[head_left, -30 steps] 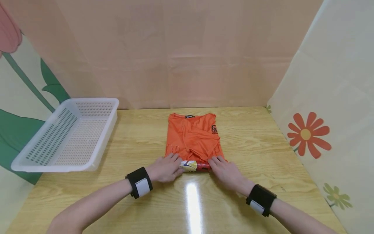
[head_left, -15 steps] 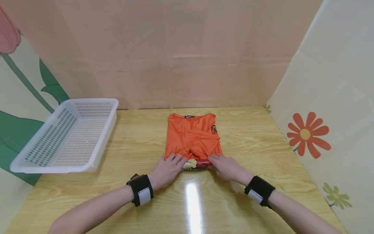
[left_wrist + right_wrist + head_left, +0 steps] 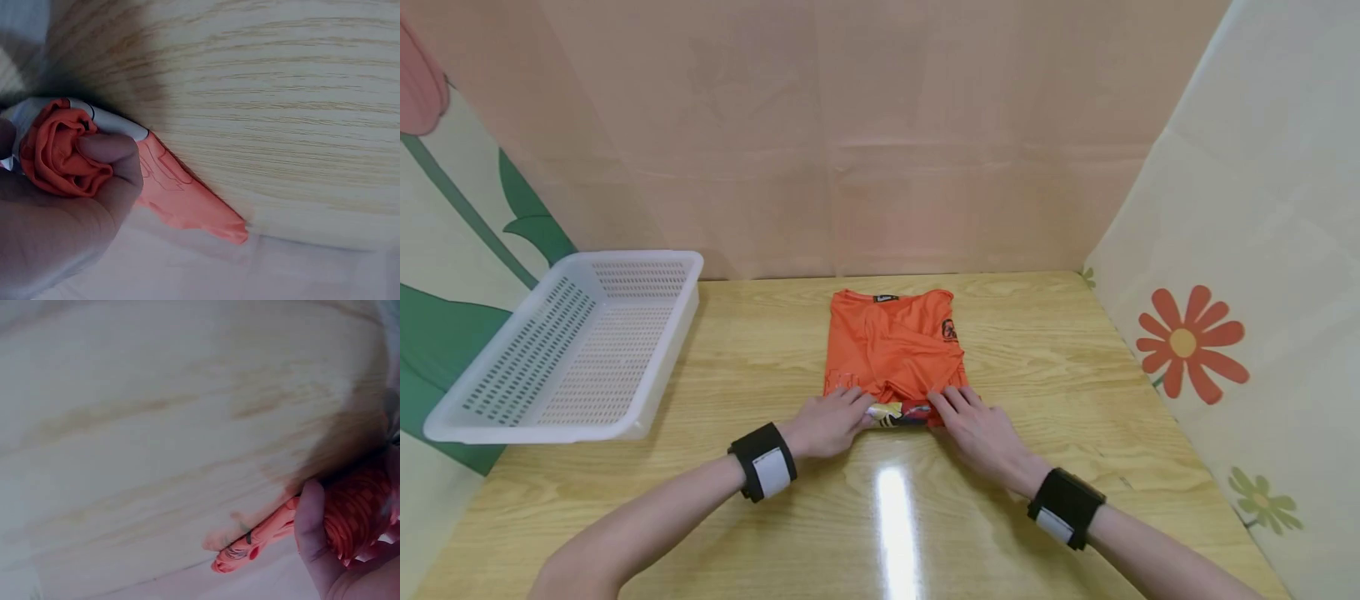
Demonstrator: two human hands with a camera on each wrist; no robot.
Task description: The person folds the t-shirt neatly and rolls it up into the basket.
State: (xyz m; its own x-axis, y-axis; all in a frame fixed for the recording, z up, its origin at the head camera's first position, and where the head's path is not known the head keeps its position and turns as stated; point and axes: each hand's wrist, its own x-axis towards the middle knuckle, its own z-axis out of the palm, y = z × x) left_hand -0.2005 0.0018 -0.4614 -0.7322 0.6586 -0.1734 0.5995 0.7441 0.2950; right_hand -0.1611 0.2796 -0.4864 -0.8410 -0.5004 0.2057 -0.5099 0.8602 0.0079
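Observation:
An orange T-shirt (image 3: 891,337) lies folded into a narrow panel, its neckline at the far end and its near end wound into a roll. The roll (image 3: 898,414) shows a white, yellow and red print between the hands. My left hand (image 3: 826,425) holds the roll's left end. In the left wrist view the spiral end of the roll (image 3: 56,153) sits between thumb and fingers. At the other end, my right hand (image 3: 987,432) grips the roll, fingers over the top. The right wrist view shows its thumb against the layered end of the roll (image 3: 356,515).
A white perforated plastic basket (image 3: 658,367) stands at the left on the wooden table (image 3: 760,350). A pinkish sheet (image 3: 880,150) hangs behind the table's far edge. A flower-printed sheet (image 3: 1247,250) borders the right side.
The roll has turned and shifted slightly away from me, so a different part of its print faces up. Both hands have moved forward a little with it, their fingers re-placed along the top.

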